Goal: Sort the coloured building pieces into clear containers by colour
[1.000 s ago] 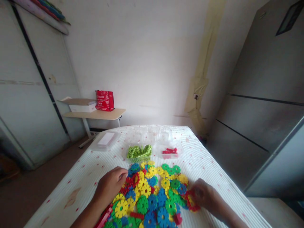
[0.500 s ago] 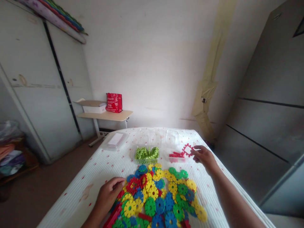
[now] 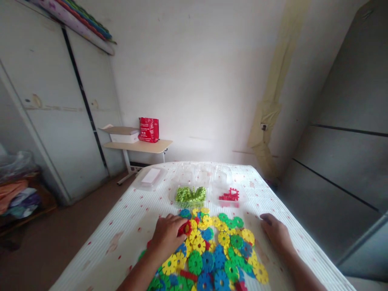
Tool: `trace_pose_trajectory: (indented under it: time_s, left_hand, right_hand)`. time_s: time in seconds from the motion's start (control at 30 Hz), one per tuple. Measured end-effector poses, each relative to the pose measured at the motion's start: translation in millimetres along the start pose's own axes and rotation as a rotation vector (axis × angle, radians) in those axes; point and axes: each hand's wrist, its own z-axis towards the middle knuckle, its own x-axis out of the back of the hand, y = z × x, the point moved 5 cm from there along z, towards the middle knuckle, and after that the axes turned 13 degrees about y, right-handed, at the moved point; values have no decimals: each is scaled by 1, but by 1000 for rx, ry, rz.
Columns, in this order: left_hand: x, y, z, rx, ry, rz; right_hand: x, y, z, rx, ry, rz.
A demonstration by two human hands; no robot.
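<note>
A heap of flat plastic gear-shaped pieces (image 3: 212,250) in yellow, blue, green and red covers the near part of the white cloth-covered table (image 3: 133,218). My left hand (image 3: 166,238) rests on the heap's left side, fingers curled on a red piece (image 3: 183,228). Beside the heap's right edge, my right hand (image 3: 275,234) lies on the cloth with loosely bent fingers and nothing in it. Behind the heap stand a clear tray of green pieces (image 3: 189,194) and a clear tray of red pieces (image 3: 230,195).
Another clear lidded box (image 3: 150,178) sits at the table's far left, with empty clear trays (image 3: 209,173) behind the filled ones. A small side table (image 3: 138,146) with a red bag and a white box stands by the wall. Grey cabinets rise on the right.
My right hand left the red frame piece in the red tray and came back to the heap's right edge. My left hand shifted right onto a red piece.
</note>
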Motion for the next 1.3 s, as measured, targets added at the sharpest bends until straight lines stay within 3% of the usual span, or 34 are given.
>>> trace_pose_trajectory:
  time_s: [0.2, 0.33, 0.43, 0.6, 0.77, 0.87, 1.03, 1.3]
  left_hand:
    - [-3, 11, 9, 8, -29, 115]
    - [8, 7, 10, 25, -53, 170]
    - [21, 13, 17, 31, 9, 137]
    - [25, 53, 60, 34, 76, -200]
    - [13, 87, 113, 31, 137, -285]
    - [10, 90, 118, 47, 162, -311]
    - [12, 60, 79, 99, 163, -315]
    - [25, -41, -3, 306, 222, -295]
  right_hand:
    - [-9, -9, -6, 145, -7, -151]
    - [-10, -8, -7, 148, -9, -155]
    - [-11, -7, -7, 142, -10, -162]
    - [-12, -9, -8, 130, -1, -170]
    - [-9, -12, -8, 124, -2, -144]
    - [-7, -13, -9, 136, -31, -98]
    - [-7, -23, -14, 197, -176, 31]
    - [-6, -54, -30, 352, -368, 203]
